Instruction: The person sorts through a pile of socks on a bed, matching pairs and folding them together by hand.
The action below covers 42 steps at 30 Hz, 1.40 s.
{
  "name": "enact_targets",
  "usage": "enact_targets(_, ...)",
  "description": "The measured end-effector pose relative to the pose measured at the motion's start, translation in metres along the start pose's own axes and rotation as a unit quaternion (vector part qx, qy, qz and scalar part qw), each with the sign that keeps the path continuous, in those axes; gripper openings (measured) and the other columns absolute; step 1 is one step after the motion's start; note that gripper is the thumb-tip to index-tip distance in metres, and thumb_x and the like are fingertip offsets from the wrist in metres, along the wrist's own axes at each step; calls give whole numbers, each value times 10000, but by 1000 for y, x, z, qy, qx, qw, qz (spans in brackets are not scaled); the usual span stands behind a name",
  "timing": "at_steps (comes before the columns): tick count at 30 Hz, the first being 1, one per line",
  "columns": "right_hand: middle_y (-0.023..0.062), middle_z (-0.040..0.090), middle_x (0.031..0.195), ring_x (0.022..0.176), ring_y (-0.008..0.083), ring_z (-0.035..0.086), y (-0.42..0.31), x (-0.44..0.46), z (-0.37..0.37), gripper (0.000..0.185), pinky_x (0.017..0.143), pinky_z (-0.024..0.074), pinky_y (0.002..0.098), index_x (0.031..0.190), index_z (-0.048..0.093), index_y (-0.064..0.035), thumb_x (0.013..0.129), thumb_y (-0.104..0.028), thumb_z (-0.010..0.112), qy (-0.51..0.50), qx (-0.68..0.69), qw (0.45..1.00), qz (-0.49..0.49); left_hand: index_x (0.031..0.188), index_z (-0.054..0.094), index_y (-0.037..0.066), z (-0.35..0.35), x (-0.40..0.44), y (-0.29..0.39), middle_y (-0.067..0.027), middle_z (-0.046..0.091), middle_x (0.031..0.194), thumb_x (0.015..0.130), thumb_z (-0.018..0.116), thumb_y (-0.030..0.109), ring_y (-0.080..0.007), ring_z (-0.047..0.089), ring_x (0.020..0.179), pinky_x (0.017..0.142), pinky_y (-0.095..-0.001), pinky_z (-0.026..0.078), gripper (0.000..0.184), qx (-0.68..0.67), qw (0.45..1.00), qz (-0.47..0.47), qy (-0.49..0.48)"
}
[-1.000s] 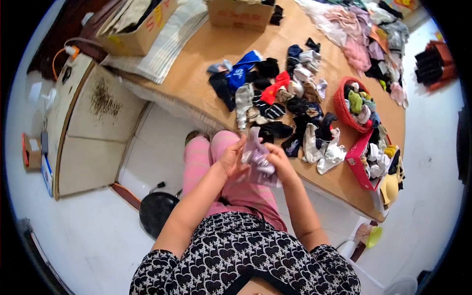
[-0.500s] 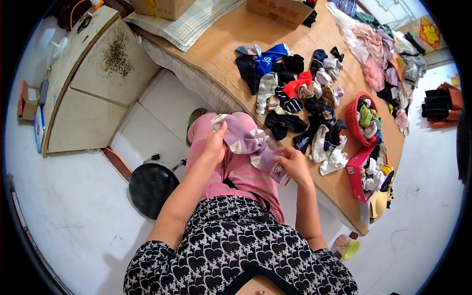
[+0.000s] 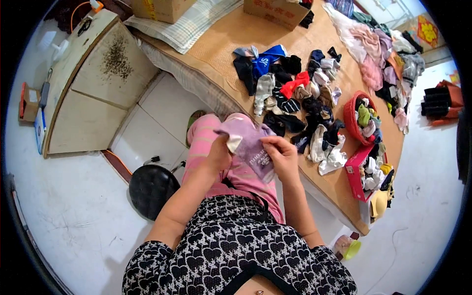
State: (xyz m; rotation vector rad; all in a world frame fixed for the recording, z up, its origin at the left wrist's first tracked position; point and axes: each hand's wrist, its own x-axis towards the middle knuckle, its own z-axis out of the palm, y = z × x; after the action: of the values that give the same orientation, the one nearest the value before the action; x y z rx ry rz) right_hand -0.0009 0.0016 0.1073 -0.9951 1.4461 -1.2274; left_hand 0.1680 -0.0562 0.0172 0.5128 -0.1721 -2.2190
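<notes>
Above my lap, a pair of purple socks (image 3: 251,146) with white patches and white lettering is stretched between my hands. My left hand (image 3: 220,153) is closed round the end with a white patch. With thumb and fingers, my right hand (image 3: 282,153) pinches the upper right edge, near the lettering. The socks look bunched and partly overlapping, so I cannot tell one from the other. To the right, a loose spread of black, white, grey and red socks (image 3: 296,91) lies on the tan mat (image 3: 221,49).
A red basket (image 3: 350,118) and a pink box (image 3: 355,174), both filled with socks, stand at the mat's right edge. Clothes (image 3: 376,49) are heaped at the far right. A black round stool (image 3: 154,191) and a cabinet (image 3: 93,98) stand to my left.
The purple socks were stretched long and diagonal; now they are gathered shorter, with the lettering turned up. My right hand has moved left and up, closer to my left hand.
</notes>
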Motion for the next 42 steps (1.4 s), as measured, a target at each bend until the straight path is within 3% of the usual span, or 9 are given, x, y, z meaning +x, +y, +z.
enact_targets(1, 5, 662, 868, 797, 59, 563, 12, 0, -2, 125, 736, 448, 203, 944, 678, 14, 866, -30, 591, -1, -21, 1000, 18, 1260, 480, 36, 3, 3, -1, -90, 573, 1200, 952, 435, 295, -223, 555, 1105, 980, -390, 425, 405, 19, 995, -23, 100)
enact_targets(11, 2, 661, 802, 706, 49, 552, 34, -11, -26, 184, 623, 446, 216, 928, 680, -22, 824, 16, 533, -29, -118, 992, 32, 1273, 481, 47, 31, 2, 3, -106, 548, 1258, 977, 368, 405, -261, 533, 1135, 990, -421, 407, 478, -14, 995, -85, 46)
enact_targets(15, 86, 671, 805, 717, 159, 624, 26, -10, -29, 207, 664, 484, 258, 894, 668, -19, 758, 49, 527, -124, -186, 973, -48, 1237, 502, 51, 30, -1, 4, -80, 585, 1174, 924, 542, 263, -234, 567, 1071, 934, -395, 452, 380, 86, 990, -90, 62)
enact_targets(19, 50, 658, 856, 799, 122, 601, 31, -10, -33, 189, 698, 466, 235, 858, 667, 3, 774, 78, 515, -192, -179, 964, -30, 1185, 541, 41, 32, -2, 1, -72, 612, 1098, 903, 568, 140, -197, 604, 987, 886, -351, 483, 301, 168, 983, -56, 38)
enact_targets(24, 130, 523, 1242, 1131, 251, 507, 22, -5, -30, 352, 927, 411, 342, 1132, 579, -19, 836, -207, 597, -32, -161, 983, -87, 1210, 522, 28, 40, -6, 1, -54, 597, 1105, 913, 533, 107, -170, 584, 996, 892, -335, 469, 307, 238, 970, -41, -10)
enact_targets(28, 154, 429, 1304, 1213, 280, 411, 20, 3, -19, 473, 1040, 293, 357, 1254, 462, -5, 915, -330, 513, -105, -72, 987, -93, 1251, 485, 20, 58, -12, -6, -42, 566, 1147, 930, 500, 114, -145, 548, 1035, 922, -312, 437, 335, 302, 948, -39, -91)
enact_targets(33, 166, 440, 1270, 1201, 284, 414, 1, 6, 0, 469, 1028, 300, 363, 1254, 456, 9, 921, -319, 504, -131, -130, 972, -144, 1226, 499, 52, 56, -15, -16, -29, 554, 1124, 910, 506, 98, -139, 536, 1029, 900, -279, 433, 319, 289, 954, -26, -81)
enact_targets(38, 121, 468, 1238, 1154, 230, 466, 2, 6, -13, 595, 972, 370, 327, 1271, 464, -17, 810, -317, 691, -175, 0, 984, -13, 1175, 511, 35, 53, -15, -8, -25, 552, 1072, 891, 492, 63, -118, 524, 985, 864, -262, 431, 286, 441, 888, 19, -124)
enact_targets(42, 81, 554, 1133, 1051, 169, 529, -4, 9, -18, 275, 892, 428, 303, 1012, 597, -12, 776, -81, 720, -128, -45, 986, -93, 1145, 525, 13, 58, -18, -9, -15, 550, 1036, 902, 473, 62, -100, 511, 967, 847, -254, 430, 253, 473, 873, 6, -120)
